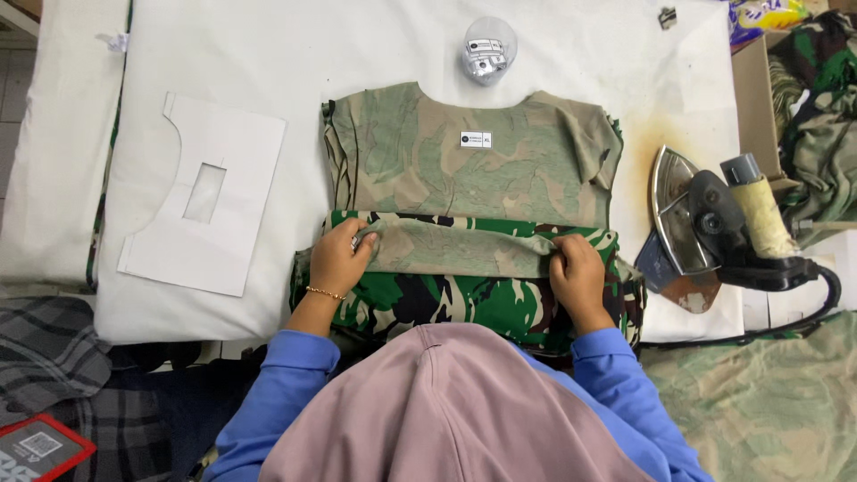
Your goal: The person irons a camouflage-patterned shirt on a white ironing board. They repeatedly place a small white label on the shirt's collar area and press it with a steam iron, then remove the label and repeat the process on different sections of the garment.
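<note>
White padded table (223, 71) bears a camouflage shirt (469, 170), its hem pinched by left hand (339, 259) and right hand (578, 277), lower part hidden.

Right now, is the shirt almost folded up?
Partly, it seems. The camouflage shirt lies inside out and flat on the white padded table, its sides apparently tucked in. The left hand and right hand pinch the bottom hem, turned up a little way. The upper half with the small white label is still unfolded. The iron rests aside.
</note>
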